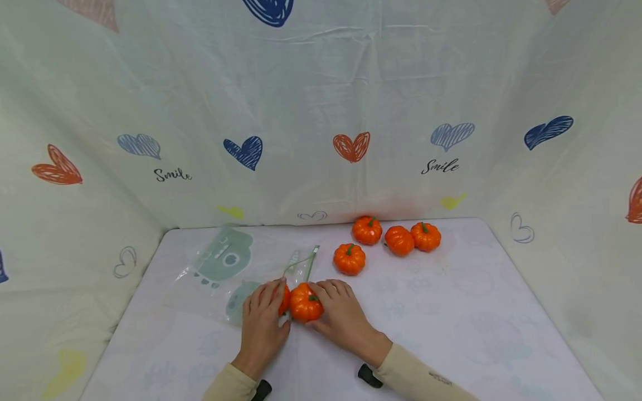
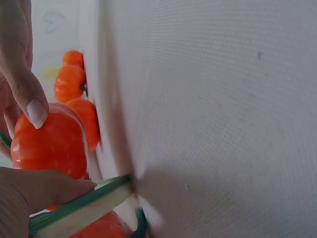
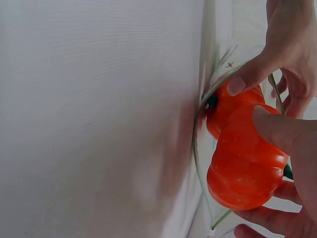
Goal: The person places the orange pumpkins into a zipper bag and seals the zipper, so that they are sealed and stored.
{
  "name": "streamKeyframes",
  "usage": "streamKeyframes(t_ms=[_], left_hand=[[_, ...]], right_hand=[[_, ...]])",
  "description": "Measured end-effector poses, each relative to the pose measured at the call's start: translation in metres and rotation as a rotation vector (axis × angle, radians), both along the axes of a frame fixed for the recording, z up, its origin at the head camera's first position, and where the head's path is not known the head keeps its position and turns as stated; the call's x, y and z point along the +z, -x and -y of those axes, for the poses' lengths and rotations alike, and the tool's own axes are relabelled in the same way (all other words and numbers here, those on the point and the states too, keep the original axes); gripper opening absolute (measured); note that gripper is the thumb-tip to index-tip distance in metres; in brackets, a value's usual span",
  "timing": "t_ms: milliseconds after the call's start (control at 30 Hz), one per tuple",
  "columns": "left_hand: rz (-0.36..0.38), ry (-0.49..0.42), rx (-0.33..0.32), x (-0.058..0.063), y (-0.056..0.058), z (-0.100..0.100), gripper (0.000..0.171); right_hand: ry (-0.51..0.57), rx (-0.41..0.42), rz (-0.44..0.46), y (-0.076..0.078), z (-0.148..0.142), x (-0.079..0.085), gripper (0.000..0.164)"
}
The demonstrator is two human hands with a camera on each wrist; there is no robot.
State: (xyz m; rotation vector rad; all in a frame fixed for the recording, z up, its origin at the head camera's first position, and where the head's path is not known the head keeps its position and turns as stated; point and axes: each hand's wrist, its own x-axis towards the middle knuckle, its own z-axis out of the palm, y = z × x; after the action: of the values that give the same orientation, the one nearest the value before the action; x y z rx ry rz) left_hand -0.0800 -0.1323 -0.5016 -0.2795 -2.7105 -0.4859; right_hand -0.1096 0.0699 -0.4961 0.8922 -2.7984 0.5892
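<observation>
My right hand (image 1: pixel 346 320) grips a small orange pumpkin (image 1: pixel 302 303) with a green stem, its thumb on one side and fingers on the other in the right wrist view. Beside it, my left hand (image 1: pixel 263 320) holds the green-edged mouth of a clear zip bag (image 1: pixel 228 256) printed with pale green shapes. The left thumb (image 2: pixel 54 188) lies along the bag's green zip edge (image 2: pixel 84 203). A second orange pumpkin (image 3: pixel 235 106) sits at the bag's mouth under the left hand, partly hidden by the fingers. The two pumpkins appear to touch.
Several more orange pumpkins stand beyond my right hand: a near one (image 1: pixel 349 259), one by the back wall (image 1: pixel 366 230), and a close pair (image 1: pixel 399 240) to its right. A white cloth (image 1: pixel 451 334) covers the table; a heart-printed curtain (image 1: pixel 311 83) hangs behind.
</observation>
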Motion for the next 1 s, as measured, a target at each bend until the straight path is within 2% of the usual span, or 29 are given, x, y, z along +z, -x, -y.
streamKeyframes(t_ms=[300, 667, 1000], left_hand=[[-0.023, 0.004, -0.003, -0.001, 0.0, 0.0, 0.092], [-0.064, -0.034, -0.032, 0.0, 0.0, 0.001, 0.087], [-0.064, -0.008, -0.022, 0.0, 0.001, 0.0, 0.094]], right_hand=[[-0.014, 0.001, -0.002, 0.002, 0.011, 0.004, 0.079], [-0.021, 0.01, -0.003, 0.006, 0.019, 0.003, 0.08], [-0.014, 0.017, 0.008, 0.009, 0.025, 0.004, 0.077]])
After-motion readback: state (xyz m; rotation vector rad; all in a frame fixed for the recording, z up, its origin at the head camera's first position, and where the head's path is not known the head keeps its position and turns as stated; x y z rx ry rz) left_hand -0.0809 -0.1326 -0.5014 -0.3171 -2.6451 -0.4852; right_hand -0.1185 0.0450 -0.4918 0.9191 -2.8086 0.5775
